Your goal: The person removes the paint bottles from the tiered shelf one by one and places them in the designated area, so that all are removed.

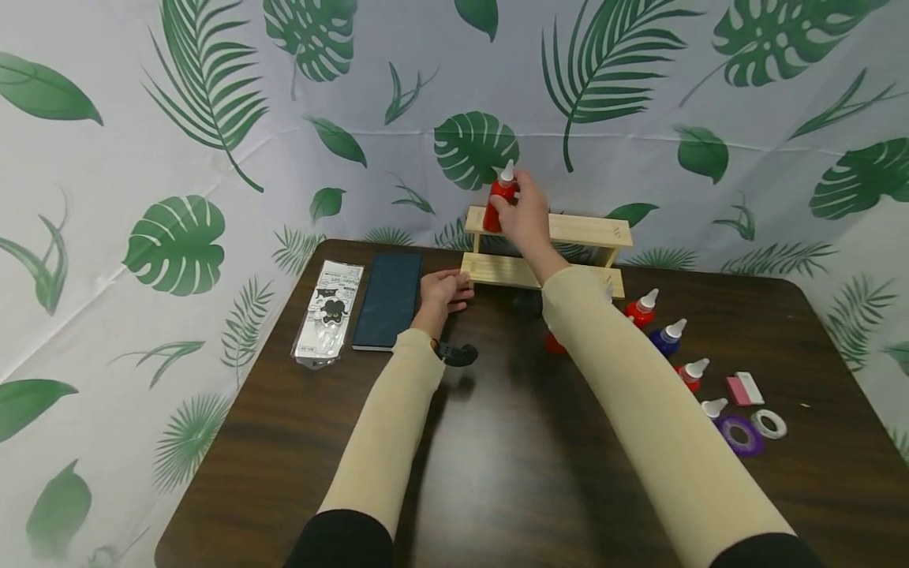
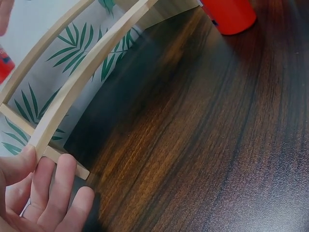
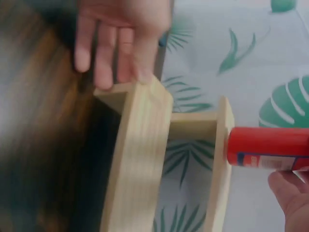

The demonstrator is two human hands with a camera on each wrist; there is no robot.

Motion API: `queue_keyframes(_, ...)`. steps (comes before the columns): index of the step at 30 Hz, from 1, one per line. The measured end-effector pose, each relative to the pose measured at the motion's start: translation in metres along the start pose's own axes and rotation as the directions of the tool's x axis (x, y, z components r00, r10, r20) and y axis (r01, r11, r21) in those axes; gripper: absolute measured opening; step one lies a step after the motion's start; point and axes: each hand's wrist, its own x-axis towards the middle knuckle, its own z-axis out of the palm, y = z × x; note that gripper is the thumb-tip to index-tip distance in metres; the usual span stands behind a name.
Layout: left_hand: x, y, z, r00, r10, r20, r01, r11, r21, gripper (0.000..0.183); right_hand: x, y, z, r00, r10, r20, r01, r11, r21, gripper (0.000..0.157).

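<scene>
A two-tier wooden shelf (image 1: pixel 589 230) stands at the back of the table. My right hand (image 1: pixel 527 217) grips a red squeeze bottle (image 1: pixel 491 218) with a white nozzle, upright at the left end of the upper tier. In the right wrist view the bottle's base (image 3: pixel 236 146) meets the upper board, or nearly so. At the lower tier's left end, my left hand (image 1: pixel 442 293) pinches the board (image 2: pixel 72 99), thumb on top and fingers beneath. Another red bottle (image 2: pixel 231 14) stands on the table in front of the shelf, mostly hidden by my right arm in the head view.
Left of the shelf lie a dark blue notebook (image 1: pixel 387 300) and a packaged ruler set (image 1: pixel 328 312). To the right are several bottles, including a blue one (image 1: pixel 666 339), an eraser (image 1: pixel 744 389), a purple tape roll (image 1: pixel 724 430) and a white one (image 1: pixel 779 427). A leaf-print cloth hangs behind.
</scene>
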Motion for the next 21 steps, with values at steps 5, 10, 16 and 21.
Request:
queue_keyframes(5, -0.002, 0.001, -0.001, 1.000, -0.007, 0.007, 0.007, 1.000, 0.005, 0.030, -0.028, -0.005, -0.004, 0.998, -0.050, -0.034, 0.052, 0.997, 0.064, 0.047)
queue_keyframes(10, -0.002, 0.000, -0.003, 1.000, -0.025, 0.015, 0.025, 1.000, 0.005, 0.032, -0.072, -0.005, -0.015, 0.992, -0.118, -0.048, 0.124, 0.979, 0.164, 0.048)
queue_keyframes(16, 0.000, 0.001, -0.004, 1.000, -0.024, 0.011, 0.023, 1.000, 0.018, 0.033, -0.139, 0.011, -0.029, 0.992, -0.120, -0.044, 0.126, 0.971, 0.205, 0.050)
queue_keyframes(21, 0.001, 0.001, 0.000, 1.000, -0.017, 0.007, 0.016, 0.999, 0.035, 0.032, -0.191, 0.041, -0.038, 0.993, -0.084, -0.084, 0.098, 0.980, 0.173, 0.049)
